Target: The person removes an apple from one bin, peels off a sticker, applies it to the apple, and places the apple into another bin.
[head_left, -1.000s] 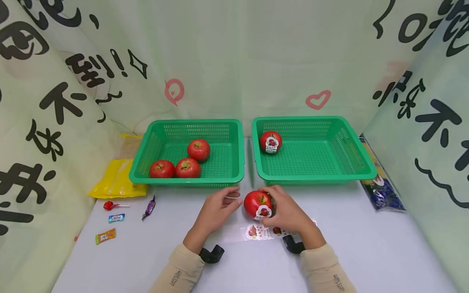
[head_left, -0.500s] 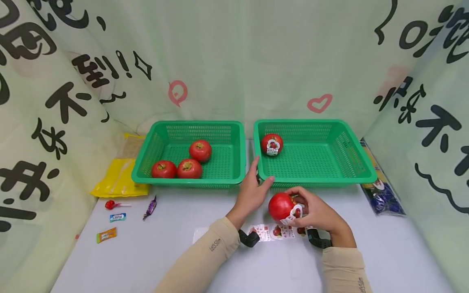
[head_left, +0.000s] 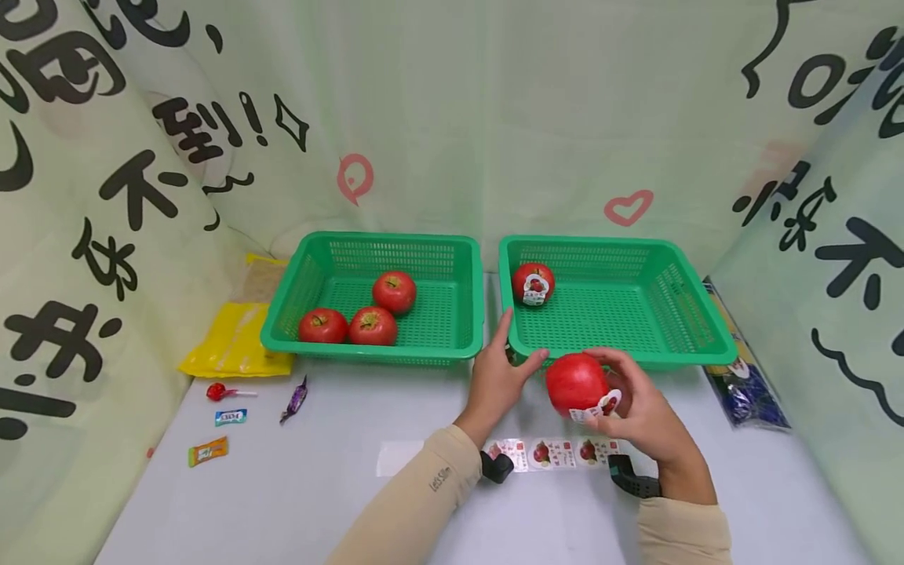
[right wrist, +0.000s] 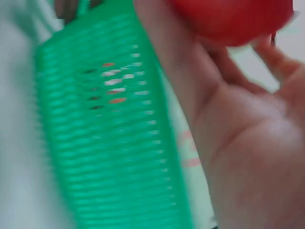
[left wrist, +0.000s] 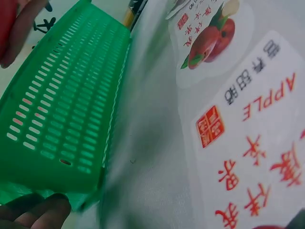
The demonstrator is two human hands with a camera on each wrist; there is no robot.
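White tabletop (head_left: pixel 282 502), pale green curtain (head_left: pixel 438 102) at the far side and both sides, black lettering plus a few red doodles. On the left we have a yellow bag (head_left: pixel 236 337), lollipop (head_left: pixel 215 391), blue wrapped candy (head_left: pixel 231 417), orange wrapped candy (head_left: pixel 208 452) and purple candy (head_left: pixel 294 400); far right, a dark blue bag (head_left: pixel 749 388). A sticker strip (head_left: pixel 552 454) with apple prints lies near centre, partly behind the left sleeve.

Two green baskets side by side, small gap. In the left basket (head_left: pixel 439 322) we count three red apples (head_left: pixel 373 326): two on the near side, touching, one just beyond. The right basket (head_left: pixel 621 322) has one stickered apple (head_left: pixel 530 279), far left corner.

Our right hand (head_left: pixel 653 416) grips the held apple (head_left: pixel 574 382), sticker on its near right side, by the right basket's near rim; we can't tell if they touch. Our left hand (head_left: pixel 492 386) is open, thumb spread, fingers at that basket's near left corner.
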